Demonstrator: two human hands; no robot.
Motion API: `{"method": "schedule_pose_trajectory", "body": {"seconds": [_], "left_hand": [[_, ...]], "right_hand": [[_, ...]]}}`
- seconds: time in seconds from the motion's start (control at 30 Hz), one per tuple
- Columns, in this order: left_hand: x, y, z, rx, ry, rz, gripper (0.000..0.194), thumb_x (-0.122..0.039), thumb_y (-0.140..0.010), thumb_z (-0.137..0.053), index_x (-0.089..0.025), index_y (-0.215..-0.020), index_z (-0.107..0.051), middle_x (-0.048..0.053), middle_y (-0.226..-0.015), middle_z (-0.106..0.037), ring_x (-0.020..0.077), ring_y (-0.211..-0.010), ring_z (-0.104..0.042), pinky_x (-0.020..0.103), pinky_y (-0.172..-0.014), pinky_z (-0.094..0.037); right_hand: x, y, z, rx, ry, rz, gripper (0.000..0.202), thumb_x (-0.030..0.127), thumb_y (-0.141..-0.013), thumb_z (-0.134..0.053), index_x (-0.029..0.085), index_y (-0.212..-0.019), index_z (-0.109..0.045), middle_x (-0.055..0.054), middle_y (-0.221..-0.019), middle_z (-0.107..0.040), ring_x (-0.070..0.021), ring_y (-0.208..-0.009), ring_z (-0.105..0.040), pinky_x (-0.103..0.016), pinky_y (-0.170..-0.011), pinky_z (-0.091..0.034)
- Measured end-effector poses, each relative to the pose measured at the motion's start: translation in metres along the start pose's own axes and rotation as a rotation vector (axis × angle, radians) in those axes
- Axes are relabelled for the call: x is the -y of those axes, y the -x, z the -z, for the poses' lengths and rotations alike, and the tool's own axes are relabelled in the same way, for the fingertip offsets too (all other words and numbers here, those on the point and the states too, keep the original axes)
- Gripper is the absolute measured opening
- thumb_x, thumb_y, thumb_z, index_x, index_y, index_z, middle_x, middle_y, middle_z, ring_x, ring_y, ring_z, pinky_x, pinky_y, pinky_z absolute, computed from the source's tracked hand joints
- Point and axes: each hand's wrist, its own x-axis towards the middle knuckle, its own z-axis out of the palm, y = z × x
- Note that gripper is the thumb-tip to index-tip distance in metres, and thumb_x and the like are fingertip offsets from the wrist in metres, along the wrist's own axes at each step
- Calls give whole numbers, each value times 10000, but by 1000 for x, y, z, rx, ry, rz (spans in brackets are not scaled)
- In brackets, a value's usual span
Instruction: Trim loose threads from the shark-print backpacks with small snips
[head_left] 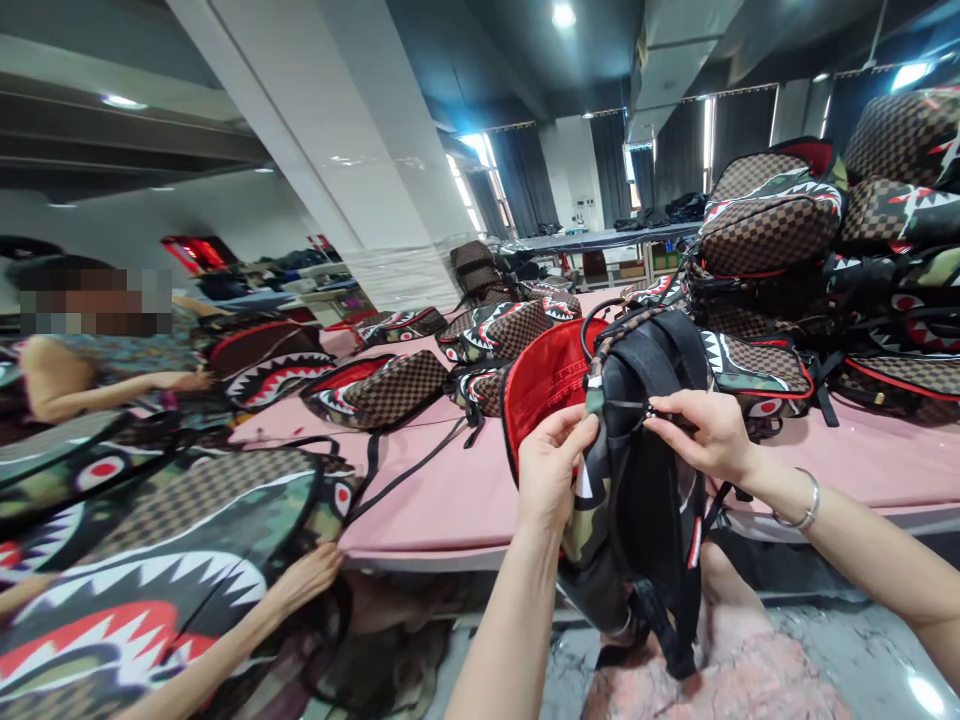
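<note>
An open backpack with black straps, a camouflage side and a red lining rests upright on my lap at the table's edge. My left hand pinches the bag's side edge near the opening, thumb against the fingers. My right hand, with a silver bracelet on its wrist, pinches a small dark piece beside the black shoulder straps. A thin dark line runs from that piece toward my left hand. What exactly the small piece is cannot be made out.
A pink-covered table holds several checkered shark-mouth backpacks. More bags are stacked at the right. On the left, a person's hand touches a large shark-print bag; another person stands behind. A white pillar rises beyond.
</note>
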Motion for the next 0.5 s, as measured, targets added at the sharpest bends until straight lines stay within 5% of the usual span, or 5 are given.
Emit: {"method": "schedule_pose_trajectory", "body": {"seconds": [0.1,0.2,0.33,0.4,0.5], "left_hand": [[5,-12,4,-109,-78,-122,324,-337,-586,-744,-133,-830,-680,40,-809,-684,138,-730,-611,250,-713,-474],[11,-21,9,-195,-295,-257,330,-427,-687,-644,-146,-856,-681,44,-861,-681,171,-822,-599,284,-793,-449],[15,-17,17,-205,-624,-440,417,-430,-739,-599,-206,-1091,-600,53,-1031,-629,199,-965,-562,321,-884,-411],[15,-10,22,-202,-773,-595,504,-369,-722,-640,-245,-1195,-522,63,-1131,-564,210,-1062,-515,333,-936,-384],[13,-2,26,-117,-984,-738,282,-303,-784,-573,-261,-1060,-614,72,-1194,-485,226,-1150,-450,352,-991,-339]], "right_hand": [[18,13,-6,-74,-296,-408,170,348,-818,-576,201,-898,-545,5,-722,-620,-106,-591,-580,-207,-528,-446],[46,33,-23,-8,-668,-679,169,386,-886,-453,223,-929,-469,41,-626,-560,-99,-521,-550,-209,-495,-463],[67,57,-53,55,-873,-722,176,385,-924,-351,226,-969,-412,-56,-937,-635,-149,-864,-624,-324,-789,-516],[63,63,-62,-37,-704,-686,172,367,-921,-359,221,-992,-416,-107,-1142,-572,-180,-1070,-553,-382,-918,-452],[44,67,-65,-166,-375,-550,161,333,-902,-405,209,-1000,-433,-135,-1210,-514,-215,-1162,-480,-428,-966,-401]]}}
